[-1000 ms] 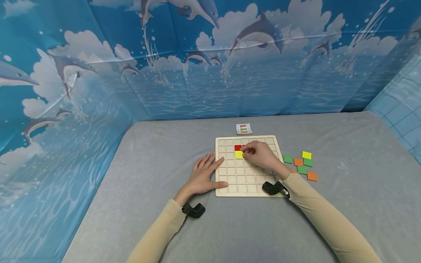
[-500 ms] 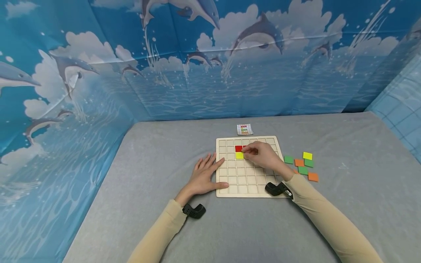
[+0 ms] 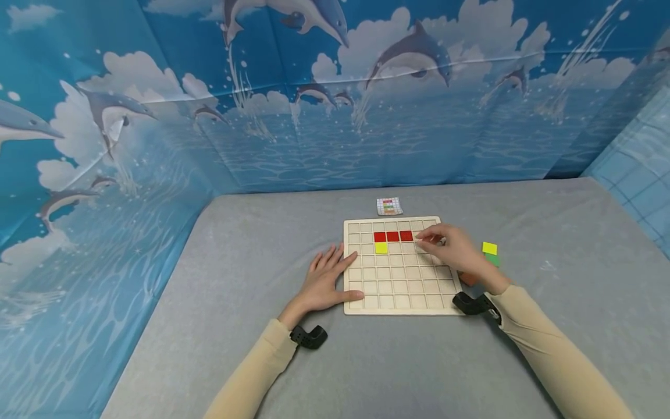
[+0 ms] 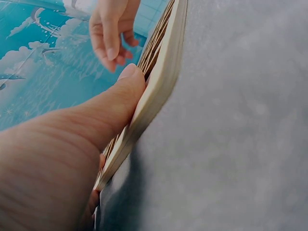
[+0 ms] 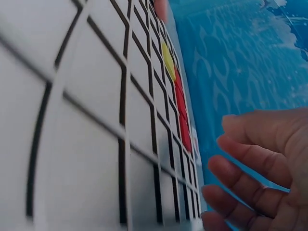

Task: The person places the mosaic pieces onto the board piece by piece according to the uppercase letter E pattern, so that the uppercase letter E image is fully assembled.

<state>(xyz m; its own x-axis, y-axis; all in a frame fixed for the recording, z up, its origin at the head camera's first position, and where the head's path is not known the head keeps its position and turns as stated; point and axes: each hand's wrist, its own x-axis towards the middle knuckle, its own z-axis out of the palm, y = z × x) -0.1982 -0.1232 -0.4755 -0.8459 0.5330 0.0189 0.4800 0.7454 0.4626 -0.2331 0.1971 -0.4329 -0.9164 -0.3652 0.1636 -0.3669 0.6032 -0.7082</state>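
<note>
R hand (image 3: 454,249) off tiles, now frame-right, fingers loose – 3 red squares (image 3: 393,236) bared | L hand (image 3: 325,279) flat, steadying wood grid board (image 3: 398,285)

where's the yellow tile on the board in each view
Head: yellow tile sits on the wooden board, just under the leftmost of the red tiles.
Left wrist: not visible; only the board's edge shows, seen side-on.
Right wrist: yellow tile near top centre, above the red tiles.
Shared landmark: the gridded wooden board.
</note>
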